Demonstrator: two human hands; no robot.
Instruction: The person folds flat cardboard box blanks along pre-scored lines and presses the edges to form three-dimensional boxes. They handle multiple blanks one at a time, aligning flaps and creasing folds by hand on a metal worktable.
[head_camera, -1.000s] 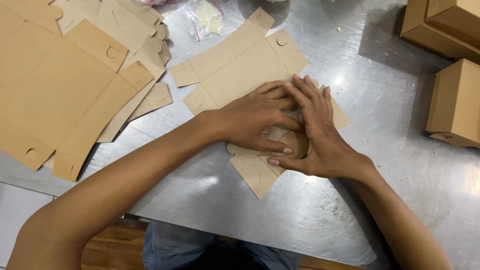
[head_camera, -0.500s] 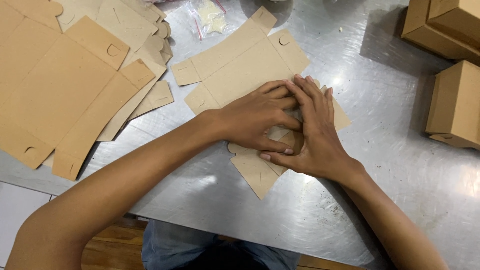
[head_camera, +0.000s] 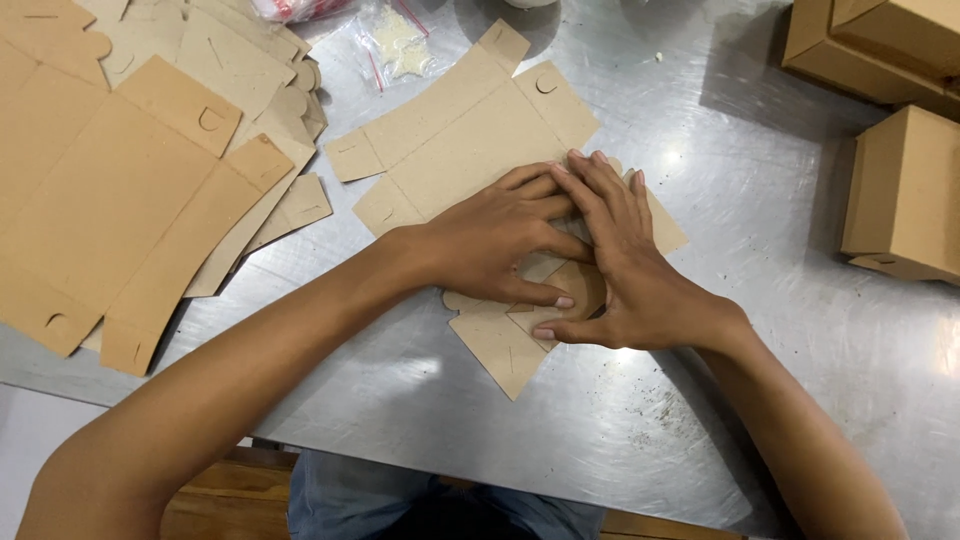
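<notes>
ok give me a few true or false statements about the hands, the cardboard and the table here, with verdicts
1. Both hands, left hand and right hand, press on the flat cardboard cutout. True.
2. The cutout lies on a wooden table. False: the metal table is steel-coloured.
3. A stack of flat cutouts lies beside the left arm. True.
4. The folded boxes sit on the left. False: they are on the right.

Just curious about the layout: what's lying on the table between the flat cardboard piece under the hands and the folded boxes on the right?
Nothing: the head view shows only bare metal table between the flat cardboard piece and the folded boxes.
</notes>
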